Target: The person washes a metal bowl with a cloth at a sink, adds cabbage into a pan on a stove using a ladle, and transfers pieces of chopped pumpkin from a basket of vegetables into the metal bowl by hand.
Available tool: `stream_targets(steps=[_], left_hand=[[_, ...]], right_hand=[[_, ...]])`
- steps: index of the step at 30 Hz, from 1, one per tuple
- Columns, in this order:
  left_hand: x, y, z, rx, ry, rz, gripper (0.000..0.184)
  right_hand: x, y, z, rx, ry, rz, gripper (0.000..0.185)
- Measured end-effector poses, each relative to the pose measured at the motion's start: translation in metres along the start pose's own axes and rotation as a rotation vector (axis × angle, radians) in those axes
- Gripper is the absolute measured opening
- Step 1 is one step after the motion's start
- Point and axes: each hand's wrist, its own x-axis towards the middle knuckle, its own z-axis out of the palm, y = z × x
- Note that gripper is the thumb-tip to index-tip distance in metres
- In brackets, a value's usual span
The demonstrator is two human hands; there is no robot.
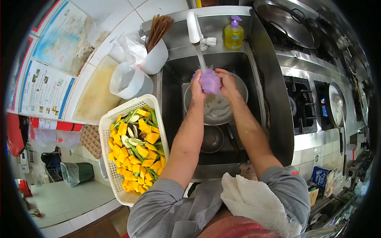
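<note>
Head view: above the sink I held a purple item in the running water; it was too blurred for me to tell what it was. My left hand was curled around its left side and my right hand around its right, both gripping it. The water fell from a white tap at the sink's far edge. Beneath my hands, inside the sink, was a wide metal bowl, and in the sink's nearer part lay a small dark pan. On the sink's far ledge, toward the right corner, stood a bottle of yellow liquid with a purple pump.

Left of the sink, a cream basket held yellow chunks, green strips and pale slices. Also left, toward the sink's far corner, a white tub held brown sticks. Right of the sink, past its metal panel, was a stove.
</note>
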Motion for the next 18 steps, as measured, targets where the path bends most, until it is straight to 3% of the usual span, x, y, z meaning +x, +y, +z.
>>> stream_targets(steps=[1,3,4,6,10,11,13,14,15,17,18], left_hand=[[-0.002,0.001,0.005,-0.001,0.002,-0.001,0.034],[-0.006,0.003,0.017,0.408,0.115,0.359,0.027],[-0.008,0.001,0.02,0.408,0.115,0.361,0.027],[-0.012,-0.002,0.025,0.942,0.099,0.429,0.024],[-0.01,-0.008,0.019,1.114,0.0,0.476,0.028],[0.0,-0.007,0.014,1.112,0.001,0.48,0.028],[0.004,0.005,0.019,0.67,0.154,0.423,0.033],[-0.001,0.012,0.023,0.521,0.08,0.255,0.041],[-0.007,0.016,0.025,0.521,0.084,0.256,0.041],[-0.016,0.026,0.03,0.177,-0.18,-0.058,0.046],[-0.016,0.027,0.029,0.179,-0.181,-0.058,0.046]], right_hand=[[-0.002,-0.001,-0.005,-0.001,0.001,0.002,0.032],[-0.004,-0.006,-0.01,-0.162,0.32,0.406,0.032],[-0.003,-0.004,-0.011,-0.161,0.318,0.405,0.032],[0.005,0.007,-0.014,0.147,-0.033,0.506,0.036],[0.029,0.033,-0.025,0.215,-0.212,0.371,0.038],[0.015,0.022,-0.009,0.09,-0.144,0.3,0.038],[0.013,0.018,0.001,-0.039,-0.07,0.224,0.039],[0.023,0.026,0.001,-0.131,-0.14,0.072,0.041],[0.027,0.03,0.003,-0.219,-0.214,-0.079,0.043],[0.034,0.033,0.004,-0.176,-0.217,-0.035,0.046],[0.034,0.03,0.005,-0.136,-0.213,0.006,0.049]])
